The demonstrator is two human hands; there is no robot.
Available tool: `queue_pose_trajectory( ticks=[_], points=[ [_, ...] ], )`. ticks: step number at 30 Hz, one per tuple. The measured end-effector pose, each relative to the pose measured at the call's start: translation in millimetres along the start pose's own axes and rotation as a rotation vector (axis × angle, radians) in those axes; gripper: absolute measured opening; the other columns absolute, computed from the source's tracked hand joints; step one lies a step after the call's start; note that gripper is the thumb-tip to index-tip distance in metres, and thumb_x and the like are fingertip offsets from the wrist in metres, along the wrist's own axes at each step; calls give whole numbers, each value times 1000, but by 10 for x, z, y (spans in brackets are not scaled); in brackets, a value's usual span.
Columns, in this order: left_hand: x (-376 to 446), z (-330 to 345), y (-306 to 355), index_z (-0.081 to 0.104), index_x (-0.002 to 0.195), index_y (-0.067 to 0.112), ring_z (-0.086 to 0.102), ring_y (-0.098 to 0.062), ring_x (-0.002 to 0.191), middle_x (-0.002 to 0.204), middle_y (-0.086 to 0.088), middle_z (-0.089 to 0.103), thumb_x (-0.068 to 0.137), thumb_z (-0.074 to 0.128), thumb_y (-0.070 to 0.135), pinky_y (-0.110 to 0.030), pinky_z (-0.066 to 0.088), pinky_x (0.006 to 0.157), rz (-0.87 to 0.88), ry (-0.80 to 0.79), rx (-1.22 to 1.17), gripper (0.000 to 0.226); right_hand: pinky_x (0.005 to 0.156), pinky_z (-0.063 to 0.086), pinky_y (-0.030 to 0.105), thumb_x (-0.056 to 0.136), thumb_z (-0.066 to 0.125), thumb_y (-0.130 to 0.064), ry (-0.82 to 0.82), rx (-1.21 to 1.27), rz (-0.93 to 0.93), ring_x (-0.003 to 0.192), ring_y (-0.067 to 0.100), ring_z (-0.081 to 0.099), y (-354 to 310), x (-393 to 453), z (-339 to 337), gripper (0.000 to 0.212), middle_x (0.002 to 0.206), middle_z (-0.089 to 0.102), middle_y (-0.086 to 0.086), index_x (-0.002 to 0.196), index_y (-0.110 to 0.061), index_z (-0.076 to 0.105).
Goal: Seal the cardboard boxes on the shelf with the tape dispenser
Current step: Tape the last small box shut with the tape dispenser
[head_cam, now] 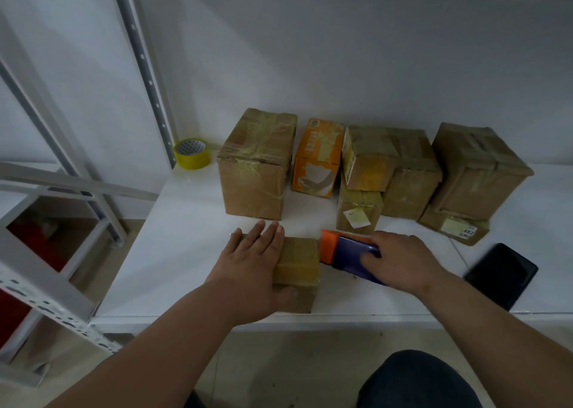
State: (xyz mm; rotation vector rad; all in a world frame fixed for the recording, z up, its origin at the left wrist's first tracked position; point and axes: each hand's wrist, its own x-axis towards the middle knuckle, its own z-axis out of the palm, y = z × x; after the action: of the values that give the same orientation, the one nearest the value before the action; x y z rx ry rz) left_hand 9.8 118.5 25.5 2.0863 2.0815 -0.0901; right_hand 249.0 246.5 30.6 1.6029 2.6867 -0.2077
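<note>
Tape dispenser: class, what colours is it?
Blue body with an orange front end, seen in the head view.

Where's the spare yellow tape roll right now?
In the head view, the yellow tape roll sits at the shelf's back left corner, beside the grey upright post and left of the largest cardboard box.

Looks like a stockroom or parcel storage area: a white metal shelf point(192, 221) on a slotted steel upright point(145, 66), against a bare white wall point(341, 50). Taped cardboard parcels point(257, 165) line the back, one bearing a numbered sticker point(462, 229). There's a spare roll of yellow tape point(193, 153) in the corner, tiled floor point(279, 370) below.
</note>
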Motion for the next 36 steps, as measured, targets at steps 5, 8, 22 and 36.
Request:
queue_pose_trajectory(
  ticks=[5,8,22,36],
  points=[
    [-71,-26,-57,-12,154,30,-26,-15,145,161,7,-21,88,40,67,-43,-18,117,-19,58,5,91,92,37,34,91,42,-44,21,-184,-32,103,19,56,-118,-103,343,39,116,61,0,122,-22,50],
    [-123,11,-96,-12,153,34,-26,-18,146,161,6,-22,86,40,72,-49,-13,119,-97,61,-34,93,101,35,36,85,49,-42,19,-221,43,118,23,49,-166,-169,440,53,129,52,2,133,-20,44],
    [-281,96,-80,26,151,34,47,-15,118,134,9,48,98,55,31,-30,36,97,-476,195,-1533,61,117,9,30,94,48,-53,-129,597,-155,144,4,-16,-1026,-322,334,87,151,-34,-23,153,-30,-13],
    [-324,200,-182,56,125,37,48,-25,126,133,1,56,82,59,56,-48,28,116,-618,155,-1889,47,95,37,20,67,80,-35,-166,519,-148,127,10,32,-906,-94,158,104,140,18,-16,149,-32,16]
  ],
)
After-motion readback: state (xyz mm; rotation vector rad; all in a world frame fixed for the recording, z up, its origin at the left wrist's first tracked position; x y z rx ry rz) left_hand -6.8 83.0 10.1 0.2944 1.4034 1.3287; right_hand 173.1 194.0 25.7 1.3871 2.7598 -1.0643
